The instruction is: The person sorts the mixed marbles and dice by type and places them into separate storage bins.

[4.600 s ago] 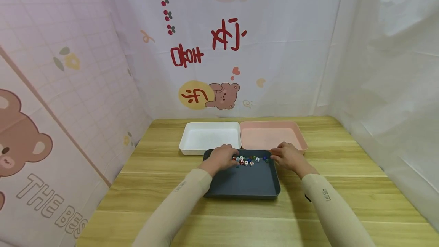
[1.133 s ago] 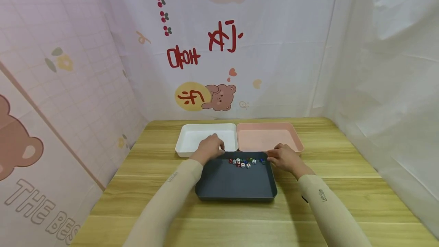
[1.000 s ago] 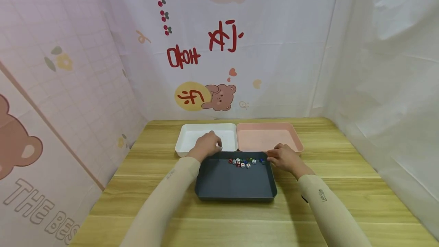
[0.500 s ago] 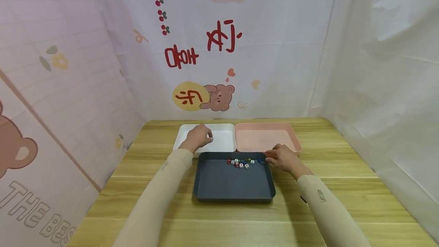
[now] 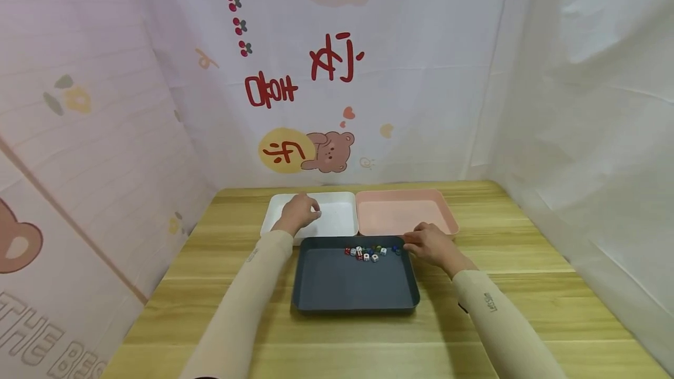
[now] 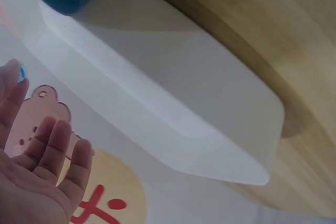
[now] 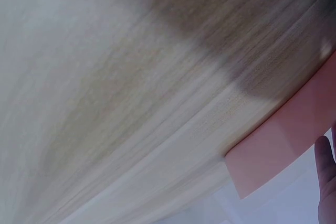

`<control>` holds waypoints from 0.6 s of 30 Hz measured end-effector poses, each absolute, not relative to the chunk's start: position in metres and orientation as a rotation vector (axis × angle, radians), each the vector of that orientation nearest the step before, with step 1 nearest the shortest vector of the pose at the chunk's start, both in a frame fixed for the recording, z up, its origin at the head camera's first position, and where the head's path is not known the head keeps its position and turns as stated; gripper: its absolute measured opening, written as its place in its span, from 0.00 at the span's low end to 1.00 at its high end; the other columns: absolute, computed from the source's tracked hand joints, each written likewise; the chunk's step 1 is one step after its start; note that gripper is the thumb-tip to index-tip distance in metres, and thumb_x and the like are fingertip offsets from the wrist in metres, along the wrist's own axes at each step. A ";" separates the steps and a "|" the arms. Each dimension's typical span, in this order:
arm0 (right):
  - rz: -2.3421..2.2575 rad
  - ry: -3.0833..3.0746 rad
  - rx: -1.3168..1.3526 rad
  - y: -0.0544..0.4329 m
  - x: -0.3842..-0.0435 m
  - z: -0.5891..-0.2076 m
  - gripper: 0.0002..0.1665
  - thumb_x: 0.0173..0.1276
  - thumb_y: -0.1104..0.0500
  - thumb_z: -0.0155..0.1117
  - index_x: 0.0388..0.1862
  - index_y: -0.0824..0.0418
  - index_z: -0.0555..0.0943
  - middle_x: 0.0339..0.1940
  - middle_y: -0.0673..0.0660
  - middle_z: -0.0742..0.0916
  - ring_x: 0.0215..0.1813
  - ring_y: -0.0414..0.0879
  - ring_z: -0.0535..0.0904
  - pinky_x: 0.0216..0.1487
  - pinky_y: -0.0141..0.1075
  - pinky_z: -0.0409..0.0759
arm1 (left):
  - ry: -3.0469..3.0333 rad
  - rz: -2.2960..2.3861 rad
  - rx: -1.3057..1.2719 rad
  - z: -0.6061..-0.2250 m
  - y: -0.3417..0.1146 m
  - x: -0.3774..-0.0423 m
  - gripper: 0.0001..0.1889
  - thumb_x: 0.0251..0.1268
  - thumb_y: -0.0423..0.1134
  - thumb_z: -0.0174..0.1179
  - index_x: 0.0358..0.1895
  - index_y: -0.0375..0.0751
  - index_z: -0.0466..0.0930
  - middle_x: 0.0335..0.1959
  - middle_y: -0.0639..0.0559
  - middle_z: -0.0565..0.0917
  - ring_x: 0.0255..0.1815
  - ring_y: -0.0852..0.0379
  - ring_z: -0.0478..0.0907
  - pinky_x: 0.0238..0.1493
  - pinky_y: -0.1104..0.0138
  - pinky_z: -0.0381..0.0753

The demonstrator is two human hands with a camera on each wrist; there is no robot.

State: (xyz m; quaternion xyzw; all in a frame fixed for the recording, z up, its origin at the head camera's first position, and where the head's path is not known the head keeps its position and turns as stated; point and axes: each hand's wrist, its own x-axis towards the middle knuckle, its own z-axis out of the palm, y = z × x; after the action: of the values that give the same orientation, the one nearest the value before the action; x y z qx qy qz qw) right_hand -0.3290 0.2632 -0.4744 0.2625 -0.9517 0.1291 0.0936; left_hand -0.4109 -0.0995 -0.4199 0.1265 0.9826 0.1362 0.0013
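Observation:
Over the white tray [image 5: 337, 215] at the back left is my left hand [image 5: 298, 213]. The left wrist view shows its thumb and index finger pinching a small clear marble with blue inside [image 6: 21, 72], while the other fingers are spread loosely. My right hand [image 5: 432, 245] holds the back right corner of the dark grey tray [image 5: 355, 285]; its fingertips are partly hidden there. Several white and red dice [image 5: 366, 257] lie along the back of that tray. Small blue and green glass marbles [image 5: 396, 248] lie among them and near the right hand.
A pink tray [image 5: 408, 212] stands against the white tray's right side, just behind the dark tray. All three sit on a wood-grain table [image 5: 342, 344]. White patterned cloth [image 5: 421, 75] hangs behind and along both sides.
My left hand has gone from the dice in the dark tray, back and left, to over the white tray. The right hand stays at the dark tray's corner. The head view has shifted slightly.

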 end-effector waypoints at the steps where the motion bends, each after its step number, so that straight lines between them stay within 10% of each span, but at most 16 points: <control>1: 0.380 -2.823 0.779 0.264 -0.330 -0.475 0.18 0.71 0.53 0.65 0.53 0.64 0.85 0.45 0.65 0.83 0.48 0.63 0.78 0.52 0.55 0.77 | 3.087 0.449 0.383 -0.422 -0.101 -0.413 0.09 0.68 0.43 0.64 0.43 0.45 0.89 0.58 0.39 0.76 0.54 0.44 0.76 0.48 0.52 0.79; 7: 0.366 -2.821 0.773 0.264 -0.332 -0.476 0.19 0.71 0.53 0.65 0.53 0.64 0.86 0.45 0.65 0.83 0.48 0.62 0.78 0.52 0.55 0.77 | 3.102 0.582 0.280 -0.435 -0.114 -0.420 0.10 0.69 0.43 0.63 0.45 0.42 0.88 0.68 0.33 0.70 0.65 0.39 0.70 0.52 0.49 0.77; 18: 0.389 -2.824 0.744 0.265 -0.332 -0.476 0.17 0.70 0.53 0.66 0.51 0.62 0.86 0.44 0.63 0.83 0.46 0.61 0.78 0.50 0.54 0.77 | 3.134 0.582 0.256 -0.453 -0.128 -0.426 0.09 0.68 0.42 0.64 0.42 0.41 0.88 0.51 0.38 0.79 0.52 0.41 0.76 0.48 0.50 0.78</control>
State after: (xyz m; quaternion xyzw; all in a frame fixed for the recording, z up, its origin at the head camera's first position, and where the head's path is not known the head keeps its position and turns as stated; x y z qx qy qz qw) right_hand -0.3319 0.2650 -0.4761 0.2513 -0.9540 0.1314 0.0974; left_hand -0.4263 -0.1283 -0.4525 0.0801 0.9797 0.1818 -0.0282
